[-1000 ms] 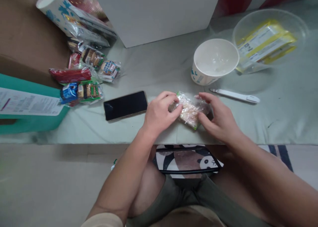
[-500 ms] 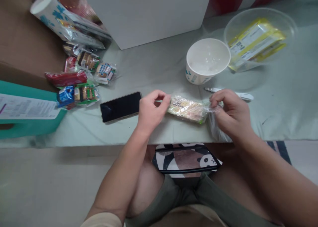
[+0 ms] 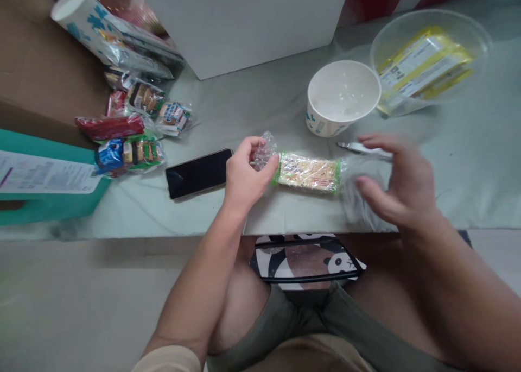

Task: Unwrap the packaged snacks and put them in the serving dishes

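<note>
A clear-wrapped packet of crackers [image 3: 309, 173] with green edging lies near the front edge of the table. The fingers of my left hand [image 3: 248, 171] pinch the crinkled clear end of its wrapper. My right hand [image 3: 407, 182], smeared by motion, is off the packet's right end with thumb and fingers spread apart and nothing between them. Beneath it a grey, see-through plastic bag [image 3: 360, 195] lies crumpled on the table. Just behind that hand is a white utility knife [image 3: 354, 147], partly covered by the fingers.
A white paper tub [image 3: 321, 123] stands behind the packet. Right of it, a clear plastic bowl [image 3: 480, 41] holds yellow packets. A black phone [image 3: 199, 174] lies left of my left hand. Several wrapped snacks [image 3: 144, 98] sit farther left, by a teal box [image 3: 52, 206].
My right hand has let go of the packet's right wrapper end, moved right and opened. My left hand keeps its pinch; the packet has turned more level and lies flatter.
</note>
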The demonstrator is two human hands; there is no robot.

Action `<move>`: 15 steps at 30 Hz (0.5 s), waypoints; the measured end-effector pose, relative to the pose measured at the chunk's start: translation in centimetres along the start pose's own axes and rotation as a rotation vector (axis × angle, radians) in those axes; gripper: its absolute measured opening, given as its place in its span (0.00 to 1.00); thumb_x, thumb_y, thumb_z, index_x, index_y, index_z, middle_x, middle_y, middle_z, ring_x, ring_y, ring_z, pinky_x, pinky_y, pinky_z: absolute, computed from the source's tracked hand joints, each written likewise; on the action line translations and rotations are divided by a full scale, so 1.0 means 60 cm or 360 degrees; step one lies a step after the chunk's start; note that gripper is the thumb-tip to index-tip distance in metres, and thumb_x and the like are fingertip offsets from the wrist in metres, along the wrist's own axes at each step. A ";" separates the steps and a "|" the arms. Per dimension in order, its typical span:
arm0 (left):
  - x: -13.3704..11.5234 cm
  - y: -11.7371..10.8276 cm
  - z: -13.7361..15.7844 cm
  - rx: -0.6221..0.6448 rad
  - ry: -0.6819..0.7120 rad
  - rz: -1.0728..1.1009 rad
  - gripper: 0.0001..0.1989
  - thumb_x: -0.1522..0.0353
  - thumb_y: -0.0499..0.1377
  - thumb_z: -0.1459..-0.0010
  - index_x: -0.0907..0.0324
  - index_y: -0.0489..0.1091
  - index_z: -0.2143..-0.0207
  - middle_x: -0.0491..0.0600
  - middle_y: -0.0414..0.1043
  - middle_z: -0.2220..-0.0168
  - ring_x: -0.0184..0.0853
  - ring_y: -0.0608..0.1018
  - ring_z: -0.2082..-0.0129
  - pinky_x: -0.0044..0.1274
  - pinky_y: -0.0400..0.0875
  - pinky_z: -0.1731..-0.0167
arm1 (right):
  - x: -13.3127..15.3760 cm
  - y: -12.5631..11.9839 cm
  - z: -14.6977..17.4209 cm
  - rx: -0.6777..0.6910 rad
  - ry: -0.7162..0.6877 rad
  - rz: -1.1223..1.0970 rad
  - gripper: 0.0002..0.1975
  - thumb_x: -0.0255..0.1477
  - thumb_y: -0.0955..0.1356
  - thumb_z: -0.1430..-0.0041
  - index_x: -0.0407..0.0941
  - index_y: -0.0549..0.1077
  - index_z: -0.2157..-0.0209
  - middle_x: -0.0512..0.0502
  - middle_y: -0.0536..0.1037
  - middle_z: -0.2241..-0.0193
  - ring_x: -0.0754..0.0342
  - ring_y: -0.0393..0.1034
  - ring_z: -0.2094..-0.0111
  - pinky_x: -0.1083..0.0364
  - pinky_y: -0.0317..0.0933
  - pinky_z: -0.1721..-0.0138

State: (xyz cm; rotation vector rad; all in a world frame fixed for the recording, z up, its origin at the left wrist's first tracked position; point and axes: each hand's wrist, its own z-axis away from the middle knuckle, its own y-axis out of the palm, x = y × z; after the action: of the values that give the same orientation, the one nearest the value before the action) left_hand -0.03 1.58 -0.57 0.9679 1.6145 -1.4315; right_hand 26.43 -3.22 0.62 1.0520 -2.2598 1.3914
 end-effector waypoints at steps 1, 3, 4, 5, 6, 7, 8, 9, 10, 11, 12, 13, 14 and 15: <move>0.001 0.001 0.000 -0.0004 0.0001 -0.0028 0.06 0.67 0.64 0.46 0.55 0.72 0.64 0.45 0.77 0.68 0.29 0.75 0.71 0.22 0.70 0.69 | 0.006 0.004 -0.002 0.0116 -0.0054 0.0033 0.14 0.32 0.68 0.44 0.49 0.74 0.55 0.39 0.82 0.54 0.39 0.78 0.50 0.39 0.71 0.48; 0.002 0.001 -0.001 -0.0059 -0.0024 -0.0015 0.02 0.69 0.62 0.45 0.56 0.71 0.68 0.43 0.74 0.72 0.28 0.73 0.75 0.22 0.68 0.72 | 0.013 0.009 -0.005 0.0252 -0.0002 0.0094 0.07 0.30 0.67 0.42 0.50 0.75 0.61 0.43 0.83 0.62 0.42 0.79 0.57 0.41 0.71 0.52; 0.002 0.000 -0.003 -0.0096 -0.0046 0.0014 0.02 0.70 0.61 0.45 0.56 0.70 0.70 0.42 0.73 0.74 0.28 0.72 0.76 0.21 0.67 0.73 | 0.014 0.009 -0.006 0.0230 0.0064 0.0094 0.05 0.29 0.66 0.42 0.50 0.75 0.65 0.44 0.82 0.66 0.44 0.79 0.60 0.42 0.71 0.55; 0.002 -0.002 -0.005 -0.0129 -0.0074 0.0047 0.03 0.71 0.61 0.45 0.56 0.69 0.71 0.42 0.72 0.75 0.27 0.72 0.76 0.21 0.67 0.74 | 0.014 0.008 -0.007 0.0159 0.0158 0.0077 0.06 0.28 0.65 0.42 0.50 0.74 0.68 0.45 0.82 0.69 0.45 0.78 0.63 0.43 0.71 0.57; 0.002 -0.004 -0.006 -0.0155 -0.0106 0.0079 0.04 0.71 0.61 0.45 0.56 0.69 0.71 0.42 0.72 0.75 0.27 0.72 0.77 0.21 0.67 0.75 | 0.013 0.007 -0.007 0.0040 0.0264 0.0058 0.05 0.28 0.66 0.42 0.50 0.74 0.69 0.46 0.81 0.70 0.46 0.78 0.65 0.44 0.71 0.60; 0.002 -0.006 -0.008 -0.0174 -0.0137 0.0107 0.05 0.72 0.61 0.45 0.56 0.68 0.72 0.41 0.71 0.76 0.28 0.72 0.78 0.21 0.66 0.75 | 0.012 0.005 -0.006 -0.0088 0.0384 0.0032 0.05 0.29 0.66 0.43 0.49 0.75 0.69 0.46 0.80 0.71 0.46 0.77 0.66 0.45 0.70 0.61; 0.003 -0.008 -0.009 -0.0189 -0.0160 0.0130 0.05 0.72 0.61 0.44 0.56 0.68 0.72 0.41 0.71 0.77 0.28 0.73 0.78 0.21 0.67 0.75 | 0.010 0.003 -0.006 -0.0214 0.0509 -0.0003 0.04 0.29 0.66 0.43 0.49 0.75 0.69 0.46 0.80 0.71 0.46 0.77 0.67 0.45 0.69 0.62; 0.004 -0.009 -0.011 -0.0201 -0.0172 0.0149 0.06 0.72 0.61 0.44 0.56 0.68 0.73 0.41 0.71 0.78 0.28 0.73 0.78 0.21 0.67 0.75 | 0.008 0.002 -0.005 -0.0331 0.0624 -0.0045 0.04 0.29 0.67 0.43 0.48 0.75 0.68 0.46 0.79 0.71 0.47 0.76 0.68 0.46 0.68 0.63; 0.005 -0.010 -0.012 -0.0216 -0.0174 0.0165 0.06 0.71 0.61 0.43 0.56 0.69 0.73 0.41 0.71 0.78 0.28 0.73 0.78 0.21 0.67 0.75 | 0.005 0.001 -0.005 -0.0407 0.0724 -0.0092 0.04 0.29 0.67 0.42 0.48 0.75 0.67 0.45 0.79 0.71 0.47 0.75 0.68 0.46 0.67 0.64; 0.007 -0.010 -0.013 -0.0237 -0.0167 0.0174 0.07 0.71 0.61 0.42 0.56 0.69 0.74 0.42 0.71 0.78 0.28 0.73 0.78 0.21 0.67 0.75 | 0.003 0.001 -0.005 -0.0444 0.0792 -0.0134 0.04 0.30 0.67 0.41 0.49 0.75 0.67 0.45 0.78 0.70 0.47 0.74 0.68 0.46 0.66 0.63; 0.010 -0.011 -0.014 -0.0262 -0.0156 0.0176 0.07 0.70 0.61 0.42 0.56 0.69 0.74 0.42 0.71 0.78 0.28 0.73 0.78 0.21 0.68 0.75 | -0.001 0.001 -0.005 -0.0474 0.0832 -0.0160 0.04 0.32 0.68 0.40 0.49 0.75 0.66 0.44 0.78 0.70 0.48 0.73 0.68 0.46 0.65 0.64; 0.013 -0.011 -0.015 -0.0289 -0.0145 0.0173 0.08 0.69 0.61 0.41 0.57 0.69 0.74 0.42 0.72 0.78 0.28 0.72 0.77 0.21 0.68 0.74 | -0.004 0.001 -0.006 -0.0487 0.0864 -0.0180 0.04 0.33 0.68 0.39 0.49 0.76 0.65 0.45 0.77 0.69 0.49 0.71 0.69 0.46 0.63 0.64; 0.016 -0.011 -0.016 -0.0315 -0.0138 0.0168 0.08 0.69 0.61 0.40 0.57 0.70 0.74 0.42 0.72 0.78 0.28 0.72 0.77 0.21 0.68 0.74 | -0.008 0.002 -0.008 -0.0505 0.0894 -0.0198 0.05 0.34 0.68 0.38 0.50 0.76 0.65 0.45 0.76 0.70 0.50 0.68 0.71 0.47 0.62 0.66; 0.019 -0.011 -0.018 -0.0343 -0.0133 0.0166 0.09 0.68 0.61 0.40 0.56 0.70 0.74 0.42 0.72 0.77 0.28 0.72 0.76 0.21 0.68 0.74 | -0.011 0.002 -0.009 -0.0515 0.0931 -0.0230 0.05 0.35 0.68 0.38 0.50 0.76 0.64 0.46 0.74 0.72 0.51 0.65 0.73 0.48 0.59 0.69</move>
State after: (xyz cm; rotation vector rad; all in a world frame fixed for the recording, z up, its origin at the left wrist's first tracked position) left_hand -1.18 2.65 -1.21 0.8436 1.5956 -1.1849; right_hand 26.72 -2.41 0.42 0.5881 -1.8477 1.0491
